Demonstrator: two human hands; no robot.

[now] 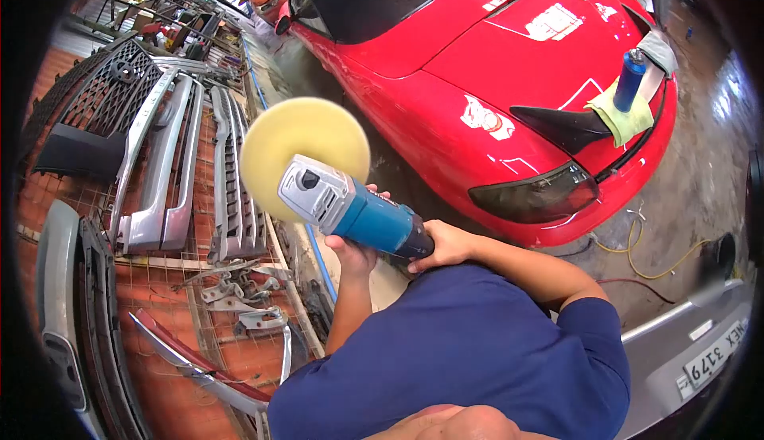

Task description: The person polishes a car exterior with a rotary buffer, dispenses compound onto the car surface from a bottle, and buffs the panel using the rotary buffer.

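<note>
A blue and grey polisher (374, 221) with a round yellow foam pad (306, 126) is held up in front of my navy shirt, apart from the car. My left hand (356, 254) is wrapped around its body from below, behind the grey head; its fingertips show on the far side. My right hand (447, 245) grips the dark rear end. The pad's edge looks slightly blurred. Beyond the polisher stands a red car (446, 134), with a dark-tinted headlight (537, 193) nearest me.
A blue bottle (630, 82) stands on a yellow-green cloth (625, 122) on the car's front. Grilles (111, 90) and silver bumper trims (163, 169) lie along the left. A yellow cord (637, 249) crosses the floor near a silver panel with a number plate (716, 356).
</note>
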